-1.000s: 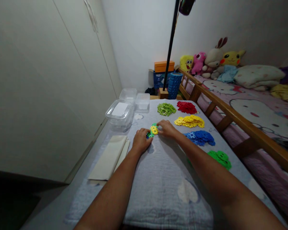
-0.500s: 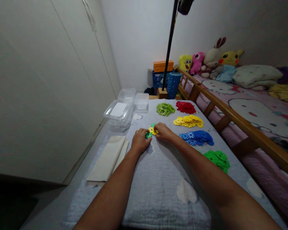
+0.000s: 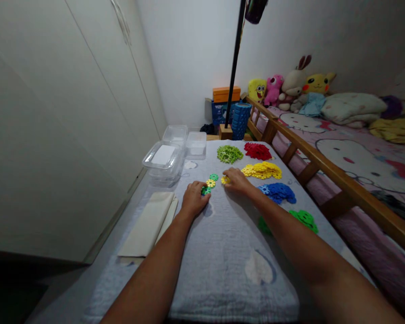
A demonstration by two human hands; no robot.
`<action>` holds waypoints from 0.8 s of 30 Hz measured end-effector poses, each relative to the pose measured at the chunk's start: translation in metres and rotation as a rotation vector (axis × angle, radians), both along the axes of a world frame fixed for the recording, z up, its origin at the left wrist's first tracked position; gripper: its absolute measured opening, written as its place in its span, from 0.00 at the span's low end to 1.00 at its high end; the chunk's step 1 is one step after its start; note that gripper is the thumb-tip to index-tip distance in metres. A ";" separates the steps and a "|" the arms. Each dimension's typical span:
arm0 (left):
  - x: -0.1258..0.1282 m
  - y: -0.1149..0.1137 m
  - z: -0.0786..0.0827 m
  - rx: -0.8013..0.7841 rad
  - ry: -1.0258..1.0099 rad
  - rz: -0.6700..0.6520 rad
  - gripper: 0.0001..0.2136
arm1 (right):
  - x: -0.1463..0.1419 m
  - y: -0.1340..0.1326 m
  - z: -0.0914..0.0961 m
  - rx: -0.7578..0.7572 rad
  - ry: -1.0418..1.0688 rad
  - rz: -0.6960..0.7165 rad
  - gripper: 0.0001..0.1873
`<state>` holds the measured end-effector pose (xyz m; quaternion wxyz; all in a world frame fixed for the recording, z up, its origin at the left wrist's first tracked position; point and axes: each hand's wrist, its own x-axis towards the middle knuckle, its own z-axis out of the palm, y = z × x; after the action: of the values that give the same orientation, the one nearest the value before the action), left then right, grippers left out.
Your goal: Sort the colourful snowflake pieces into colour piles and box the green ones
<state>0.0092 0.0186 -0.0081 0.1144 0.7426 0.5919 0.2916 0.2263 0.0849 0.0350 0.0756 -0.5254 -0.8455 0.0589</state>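
Note:
On the grey blanket (image 3: 229,252) lies a short chain of flat plastic snowflake pieces (image 3: 209,183), green and yellow. My left hand (image 3: 193,199) is closed on the near green end of that chain. My right hand (image 3: 236,179) pinches a single yellow piece (image 3: 224,180) just right of the chain, apart from it. Sorted heaps lie to the right: light green (image 3: 229,154), red (image 3: 257,151), yellow (image 3: 262,170), blue (image 3: 277,192) and dark green (image 3: 303,219).
Clear plastic boxes (image 3: 164,162) stand at the back left, with folded beige cloth (image 3: 148,223) in front of them. A wooden bed rail (image 3: 324,168) runs along the right. A black pole (image 3: 233,67) rises at the far end. White cupboard doors fill the left.
My right hand has drawn back to the right from the chain, carrying one yellow piece. The left hand stays on the chain's near end. The view has shifted slightly.

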 end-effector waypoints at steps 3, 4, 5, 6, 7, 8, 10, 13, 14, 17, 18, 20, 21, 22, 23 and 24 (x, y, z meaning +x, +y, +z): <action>0.000 0.000 0.000 -0.006 0.002 0.003 0.14 | 0.037 0.017 0.012 0.050 -0.099 -0.168 0.21; 0.000 0.000 0.000 -0.008 0.002 0.003 0.14 | 0.049 0.023 0.016 0.066 -0.116 -0.232 0.20; 0.000 0.000 0.000 -0.008 0.002 0.004 0.13 | 0.061 0.028 0.018 0.077 -0.131 -0.285 0.20; 0.000 0.000 0.000 -0.007 0.003 0.004 0.13 | 0.071 0.032 0.020 0.084 -0.139 -0.329 0.20; 0.000 0.000 0.000 -0.006 0.004 0.006 0.13 | 0.079 0.036 0.021 0.090 -0.142 -0.363 0.20; 0.000 0.000 0.000 -0.005 0.005 0.009 0.13 | 0.086 0.039 0.022 0.092 -0.142 -0.384 0.20; 0.000 0.000 0.000 -0.005 0.006 0.013 0.13 | 0.095 0.043 0.020 0.098 -0.134 -0.401 0.19; 0.000 0.000 0.000 -0.009 0.003 0.005 0.14 | 0.099 0.043 0.015 0.094 -0.124 -0.399 0.20; 0.000 0.000 0.000 -0.010 0.002 0.002 0.14 | 0.100 0.042 0.014 0.088 -0.122 -0.399 0.21; 0.000 0.000 0.001 -0.013 0.005 0.004 0.14 | 0.096 0.036 0.015 0.077 -0.115 -0.410 0.24; 0.000 0.000 0.002 -0.014 0.008 0.006 0.14 | 0.094 0.034 0.016 0.084 -0.110 -0.416 0.24; 0.000 0.000 0.002 -0.019 0.012 0.004 0.14 | 0.086 0.028 0.020 0.105 -0.093 -0.428 0.23; 0.000 0.000 0.001 -0.020 0.012 0.003 0.14 | 0.080 0.024 0.022 0.116 -0.081 -0.424 0.22; 0.000 0.000 0.001 -0.020 0.010 0.003 0.14 | 0.073 0.020 0.023 0.125 -0.070 -0.411 0.21; 0.000 0.001 0.001 -0.020 0.006 0.005 0.15 | 0.065 0.016 0.024 0.129 -0.059 -0.388 0.21; 0.000 0.001 0.000 -0.020 0.001 0.010 0.15 | 0.055 0.011 0.024 0.128 -0.048 -0.354 0.20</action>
<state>0.0093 0.0196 -0.0083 0.1200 0.7387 0.5985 0.2861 0.2818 0.0962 0.0587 0.0979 -0.6613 -0.7434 -0.0219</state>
